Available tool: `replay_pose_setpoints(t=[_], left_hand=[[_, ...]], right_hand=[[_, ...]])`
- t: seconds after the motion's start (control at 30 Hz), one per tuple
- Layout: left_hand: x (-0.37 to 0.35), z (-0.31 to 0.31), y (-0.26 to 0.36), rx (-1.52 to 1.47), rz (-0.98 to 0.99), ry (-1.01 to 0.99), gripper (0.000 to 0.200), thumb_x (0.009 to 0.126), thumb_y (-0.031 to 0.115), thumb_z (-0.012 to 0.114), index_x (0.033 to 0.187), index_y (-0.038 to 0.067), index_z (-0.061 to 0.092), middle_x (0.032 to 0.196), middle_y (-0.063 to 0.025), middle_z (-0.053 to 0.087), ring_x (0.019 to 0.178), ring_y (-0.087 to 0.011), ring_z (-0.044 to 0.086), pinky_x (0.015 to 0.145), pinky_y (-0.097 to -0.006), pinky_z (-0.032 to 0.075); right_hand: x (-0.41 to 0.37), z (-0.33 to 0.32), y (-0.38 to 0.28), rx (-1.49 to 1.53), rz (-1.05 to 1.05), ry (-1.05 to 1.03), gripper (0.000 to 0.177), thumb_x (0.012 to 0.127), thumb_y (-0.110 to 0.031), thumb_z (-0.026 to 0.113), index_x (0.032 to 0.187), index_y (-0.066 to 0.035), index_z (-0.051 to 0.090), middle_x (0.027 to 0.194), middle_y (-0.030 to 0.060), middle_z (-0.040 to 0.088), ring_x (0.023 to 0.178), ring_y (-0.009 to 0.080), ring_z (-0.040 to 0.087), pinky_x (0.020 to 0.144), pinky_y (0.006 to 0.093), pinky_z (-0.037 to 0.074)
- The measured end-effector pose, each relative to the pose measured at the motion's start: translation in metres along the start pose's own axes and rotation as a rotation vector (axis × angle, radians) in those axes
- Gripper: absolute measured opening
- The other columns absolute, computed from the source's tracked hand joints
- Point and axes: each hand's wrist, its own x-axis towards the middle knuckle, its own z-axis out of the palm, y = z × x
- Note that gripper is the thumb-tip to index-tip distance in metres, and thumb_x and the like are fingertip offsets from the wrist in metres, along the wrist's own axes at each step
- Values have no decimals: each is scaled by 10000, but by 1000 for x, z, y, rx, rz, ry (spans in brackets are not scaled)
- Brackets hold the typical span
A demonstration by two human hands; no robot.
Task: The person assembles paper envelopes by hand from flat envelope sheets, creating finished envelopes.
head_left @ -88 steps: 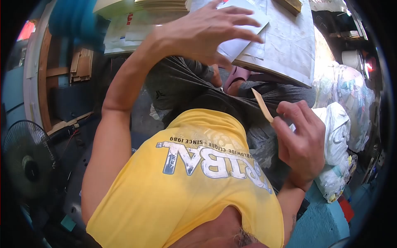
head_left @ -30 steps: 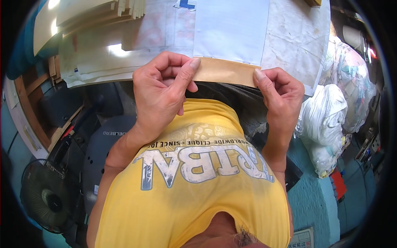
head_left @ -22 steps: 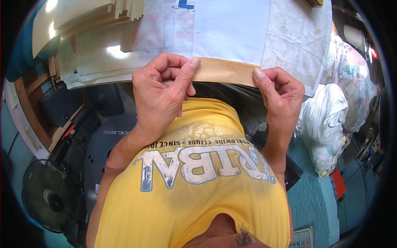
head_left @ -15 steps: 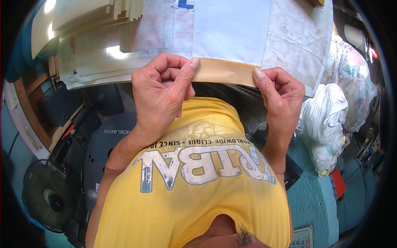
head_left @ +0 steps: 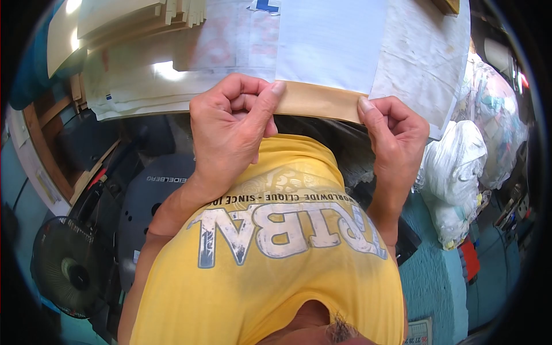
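Observation:
A white sheet of paper (head_left: 328,43) lies on the table, with a brown paper strip (head_left: 319,102) along its near edge. My left hand (head_left: 233,123) pinches the left end of that strip between thumb and curled fingers. At the right end, my right hand (head_left: 397,129) grips it the same way, thumb on top. Between the two hands the strip looks taut and flat, level with the table's near edge. The fingertips beneath the paper are hidden.
Stacked cream-coloured strips or boards (head_left: 138,17) stand at the table's back left. A worn covering (head_left: 420,63) spreads over the tabletop. White plastic bags (head_left: 454,172) hang or stand at the right. On the left are a black fan (head_left: 75,276) and a dark Heidelberg-marked panel (head_left: 149,195).
The whole view has shifted slightly, so table and hands appear a little further right. Both hands keep the same pinch on the brown paper strip.

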Motion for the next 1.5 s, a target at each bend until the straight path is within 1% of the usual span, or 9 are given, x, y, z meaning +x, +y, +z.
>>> replay_pose_setpoints(t=[0.23,0.27,0.37,0.77,0.87,0.97,1.27,1.4,1.5], left_hand=[[-1,0,2,-14,-9,-4,192,974,158,751,906,-15,702,595,-6,641,412,-10,442,367,-209,295],[-1,0,2,-22,-16,-4,188,973,144,749,896,-20,702,597,-6,644,449,-13,494,392,-201,323],[1,1,-4,0,53,2,178,982,131,739,935,-35,698,600,-21,635,379,-9,418,342,-197,267],[2,2,-5,23,89,8,193,987,142,735,920,-35,699,583,-20,628,373,-10,418,336,-200,263],[0,2,1,15,28,18,194,974,128,742,875,-33,699,594,3,638,510,-25,571,453,-190,378],[0,3,1,6,31,27,196,975,134,742,878,-31,698,592,2,635,515,-22,568,447,-188,366],[1,5,-2,-25,12,46,247,972,191,755,870,-25,691,577,-7,627,392,-16,432,365,-214,284],[1,5,-3,33,6,36,193,995,147,722,939,-34,685,592,-9,604,369,-28,415,506,-203,513],[1,4,-4,58,42,30,204,997,154,720,941,-38,683,597,-8,605,370,-27,416,504,-199,509]], right_hand=[[0,-1,1,-19,12,0,167,950,-68,728,831,48,716,677,-52,600,602,2,451,542,198,311],[0,1,1,-21,7,19,169,944,-70,733,824,47,713,674,-54,597,598,2,444,538,202,305],[1,1,3,-36,-5,31,173,939,-74,736,815,44,710,675,-54,596,594,2,436,537,202,301],[0,3,2,-57,-30,33,169,941,-66,730,811,39,708,660,-55,592,582,-4,436,524,203,295],[-1,3,1,-39,-4,30,169,943,-60,729,809,40,704,664,-54,597,586,-4,442,527,199,300],[-1,4,3,-21,-24,29,168,946,-50,725,808,42,700,669,-53,600,589,-4,447,529,196,305],[-1,6,4,12,-28,23,170,952,-43,720,811,47,690,646,-69,572,584,-12,431,527,189,297],[1,5,7,9,-43,31,183,943,-36,716,781,43,684,610,-84,524,561,-10,392,510,205,272],[3,5,8,-4,-64,27,188,937,-32,715,766,39,682,595,-86,506,554,-8,380,504,213,263]])
